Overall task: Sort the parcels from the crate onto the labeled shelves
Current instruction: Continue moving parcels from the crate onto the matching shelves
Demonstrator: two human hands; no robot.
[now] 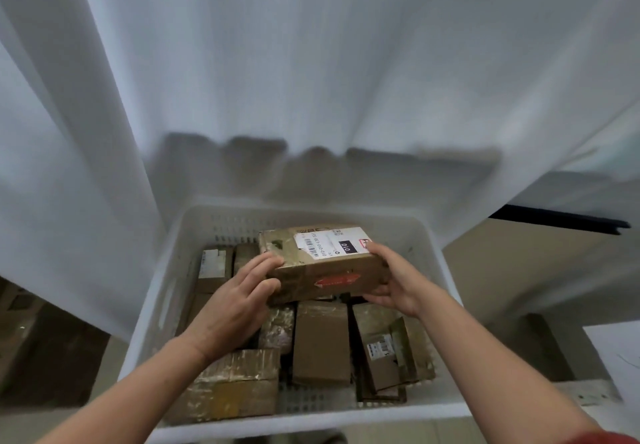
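The head view looks down into a white plastic crate [162, 291]. Both hands hold one brown cardboard parcel [329, 275] just above the others, toward the far side of the crate. The left hand [239, 300] wraps its curled fingers round the parcel's left end. The right hand [398, 282] cups the right end, thumb on the top edge and fingers tucked beneath. The parcel's white label [330, 243] faces up, with a dark patch printed 010.

This looks like the pick-and-read step: the parcel is raised but not yet taken away. Next, the label has to be matched to a shelf, and the parcel lifted clear of the far wall. No shelf is in sight, so the person would have to turn to find one.

More parcels [322, 343] lie packed flat across the crate's perforated bottom, some taped, some labelled. A white cloth [311, 63] hangs behind the crate and fills the far scene. A pale floor [491, 270] shows at right, and blurred brown shapes sit low at left.
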